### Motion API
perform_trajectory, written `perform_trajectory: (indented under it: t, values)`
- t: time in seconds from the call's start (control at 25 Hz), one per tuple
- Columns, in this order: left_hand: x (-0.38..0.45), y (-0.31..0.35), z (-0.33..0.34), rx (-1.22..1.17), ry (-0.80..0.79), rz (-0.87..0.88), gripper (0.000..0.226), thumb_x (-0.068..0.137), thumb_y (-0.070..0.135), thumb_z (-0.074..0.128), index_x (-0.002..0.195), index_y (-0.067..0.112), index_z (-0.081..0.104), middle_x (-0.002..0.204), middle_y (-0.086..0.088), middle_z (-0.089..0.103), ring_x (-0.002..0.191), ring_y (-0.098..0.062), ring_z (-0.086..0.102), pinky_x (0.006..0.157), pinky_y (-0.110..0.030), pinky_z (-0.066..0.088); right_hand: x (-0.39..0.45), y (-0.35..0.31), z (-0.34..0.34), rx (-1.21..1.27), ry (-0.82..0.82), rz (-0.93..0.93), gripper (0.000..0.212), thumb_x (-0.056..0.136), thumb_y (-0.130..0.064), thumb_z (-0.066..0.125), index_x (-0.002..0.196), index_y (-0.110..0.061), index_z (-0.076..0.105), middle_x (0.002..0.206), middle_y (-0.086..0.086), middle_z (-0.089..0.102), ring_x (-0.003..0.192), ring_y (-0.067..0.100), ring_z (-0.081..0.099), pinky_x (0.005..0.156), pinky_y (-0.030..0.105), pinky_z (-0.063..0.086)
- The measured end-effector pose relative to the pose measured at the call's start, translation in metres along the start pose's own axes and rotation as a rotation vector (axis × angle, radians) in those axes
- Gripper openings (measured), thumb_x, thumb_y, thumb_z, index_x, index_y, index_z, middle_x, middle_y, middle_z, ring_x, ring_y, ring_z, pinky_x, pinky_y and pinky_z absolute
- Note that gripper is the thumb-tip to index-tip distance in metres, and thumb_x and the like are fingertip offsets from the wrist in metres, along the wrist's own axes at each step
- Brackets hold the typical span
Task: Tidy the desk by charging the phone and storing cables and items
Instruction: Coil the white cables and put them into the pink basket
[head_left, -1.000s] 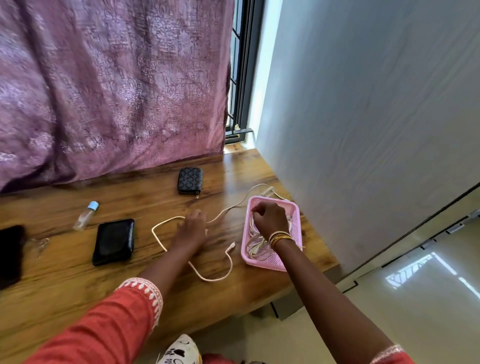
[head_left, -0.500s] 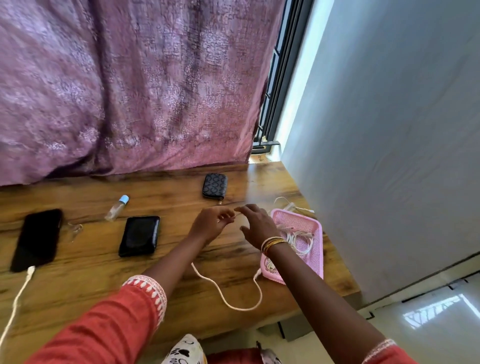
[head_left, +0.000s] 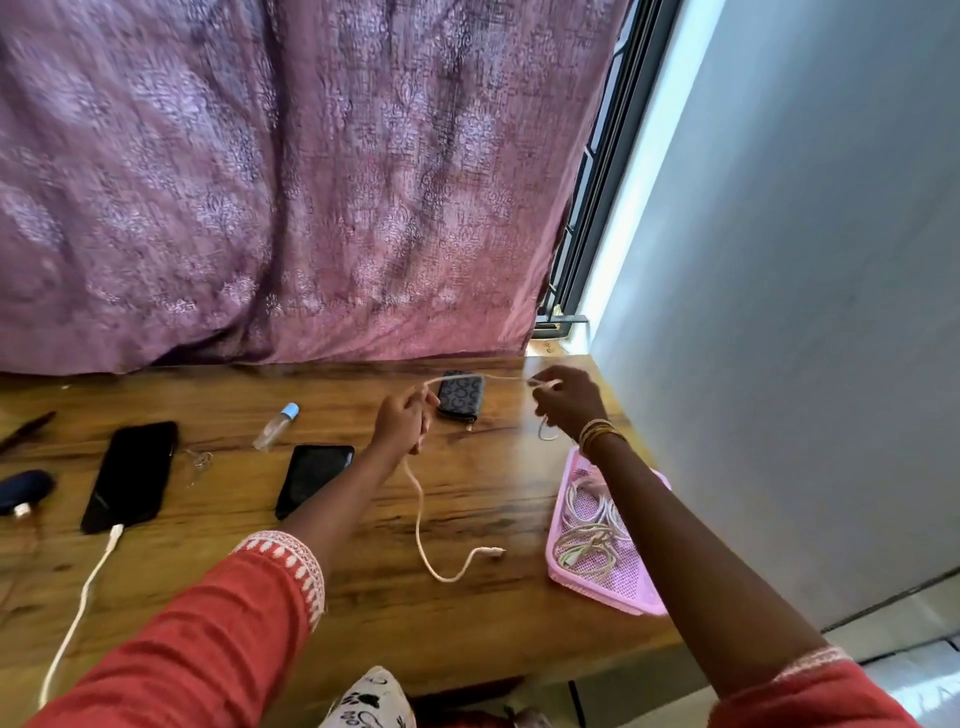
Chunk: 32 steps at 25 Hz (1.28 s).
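A pale pink cable (head_left: 418, 514) runs between both hands above the wooden desk (head_left: 467, 613). My left hand (head_left: 402, 422) grips it near the middle, and its loose end trails down to a plug lying on the wood. My right hand (head_left: 567, 402) pinches the other end, raised near the back right corner. A pink mesh tray (head_left: 628, 590) at the right edge holds several coiled white cables. A black phone (head_left: 132, 475) at the left has a white charging cable (head_left: 78, 613) plugged in.
A patterned dark pouch (head_left: 461, 396) lies behind the hands. A black wallet (head_left: 313, 479) and a small clear bottle with a blue cap (head_left: 275, 426) lie mid-desk. A dark blue object (head_left: 23, 491) and a pen (head_left: 26, 430) sit far left. A purple curtain hangs behind, a wall stands right.
Both hands lifted off the desk and tray and pulled apart, stretching the pink cable between them. The view shifted left, bringing the charging phone into sight.
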<state>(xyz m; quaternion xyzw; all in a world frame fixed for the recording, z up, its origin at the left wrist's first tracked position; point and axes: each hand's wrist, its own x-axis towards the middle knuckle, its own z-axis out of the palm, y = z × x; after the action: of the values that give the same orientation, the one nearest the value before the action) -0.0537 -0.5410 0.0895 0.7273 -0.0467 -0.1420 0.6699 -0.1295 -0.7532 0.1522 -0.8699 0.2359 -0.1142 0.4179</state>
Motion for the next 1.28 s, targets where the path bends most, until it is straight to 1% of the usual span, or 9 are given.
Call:
perform_trajectory:
  t: [0.16, 0.24, 0.32, 0.48, 0.68, 0.88, 1.04, 1.16, 1.28]
  values:
    - [0.004, 0.047, 0.021, -0.475, -0.155, -0.062, 0.035, 0.104, 0.031, 0.03, 0.079, 0.014, 0.048, 0.041, 0.005, 0.035, 0.03, -0.007, 0.026, 0.036, -0.014, 0.022, -0.036, -0.022, 0.043, -0.019, -0.618, 0.0, 0.029, 0.084, -0.018, 0.07, 0.11, -0.016, 0.059, 0.05, 0.003, 0.056, 0.036, 0.009, 0.042, 0.034, 0.016, 0.035]
    - [0.005, 0.058, 0.027, -0.502, -0.198, -0.058, 0.032, 0.103, 0.031, 0.035, 0.08, 0.013, 0.05, 0.046, 0.003, 0.04, 0.034, -0.008, 0.034, 0.037, -0.017, 0.028, -0.042, -0.026, 0.063, -0.028, -0.59, -0.047, 0.007, 0.091, -0.023, 0.062, 0.091, -0.016, 0.062, 0.054, 0.005, 0.053, 0.039, 0.012, 0.038, 0.034, 0.018, 0.033]
    - [0.006, 0.058, 0.022, -0.419, -0.198, -0.036, 0.028, 0.099, 0.035, 0.044, 0.087, 0.013, 0.056, 0.06, 0.0, 0.054, 0.048, -0.01, 0.051, 0.048, -0.023, 0.041, -0.043, -0.032, 0.072, 0.105, -0.459, -0.009, 0.026, 0.095, -0.02, 0.054, 0.071, -0.014, 0.062, 0.054, 0.005, 0.05, 0.037, 0.011, 0.036, 0.035, 0.02, 0.031]
    - [-0.005, 0.039, -0.006, -0.02, -0.434, -0.077, 0.033, 0.094, 0.046, 0.049, 0.106, 0.019, 0.064, 0.089, 0.0, 0.067, 0.083, -0.015, 0.063, 0.07, -0.03, 0.048, -0.038, -0.049, 0.052, 0.912, -0.315, 0.202, 0.019, 0.094, -0.016, 0.054, 0.08, -0.004, 0.06, 0.053, 0.003, 0.045, 0.03, 0.005, 0.038, 0.034, 0.014, 0.033]
    - [-0.008, 0.027, -0.02, 0.179, -0.257, 0.004, 0.023, 0.097, 0.025, 0.052, 0.087, 0.013, 0.068, 0.078, -0.005, 0.066, 0.061, -0.012, 0.067, 0.052, -0.026, 0.052, -0.015, -0.036, 0.037, 1.186, -0.338, 0.395, 0.017, 0.096, -0.027, 0.053, 0.089, -0.014, 0.062, 0.051, -0.006, 0.045, 0.036, 0.002, 0.035, 0.038, 0.013, 0.033]
    - [0.005, 0.029, -0.033, 0.178, -0.097, 0.089, 0.028, 0.1, 0.02, 0.046, 0.078, 0.013, 0.063, 0.058, -0.003, 0.05, 0.029, -0.005, 0.042, 0.034, -0.014, 0.033, -0.014, -0.025, 0.031, 0.371, -0.304, 0.543, 0.011, 0.089, -0.016, 0.058, 0.093, -0.009, 0.051, 0.062, 0.01, 0.063, 0.033, 0.013, 0.055, 0.044, 0.021, 0.048]
    - [0.008, 0.029, -0.031, 0.236, -0.161, 0.129, 0.029, 0.098, 0.021, 0.05, 0.074, 0.015, 0.067, 0.049, -0.001, 0.039, 0.033, -0.008, 0.028, 0.041, -0.018, 0.023, -0.024, -0.034, 0.044, -0.627, 0.024, 0.125, 0.062, 0.075, -0.025, 0.069, 0.127, -0.009, 0.04, 0.127, 0.02, 0.045, 0.114, 0.035, 0.053, 0.092, 0.046, 0.048]
    - [0.005, 0.033, -0.03, 0.127, -0.316, 0.086, 0.026, 0.097, 0.025, 0.052, 0.081, 0.01, 0.067, 0.046, 0.001, 0.036, 0.03, -0.007, 0.024, 0.039, -0.015, 0.018, -0.024, -0.041, 0.066, -0.715, -0.042, -0.392, 0.068, 0.075, -0.032, 0.069, 0.134, -0.024, 0.038, 0.139, 0.009, 0.041, 0.125, 0.032, 0.044, 0.102, 0.051, 0.035]
    - [0.006, 0.041, -0.041, -0.053, -0.377, 0.012, 0.029, 0.096, 0.03, 0.052, 0.082, 0.008, 0.065, 0.046, 0.002, 0.033, 0.031, -0.007, 0.024, 0.039, -0.013, 0.018, -0.017, -0.042, 0.08, -0.346, -0.198, -0.363, 0.025, 0.09, -0.025, 0.052, 0.113, -0.02, 0.059, 0.117, 0.013, 0.064, 0.11, 0.034, 0.059, 0.091, 0.045, 0.047]
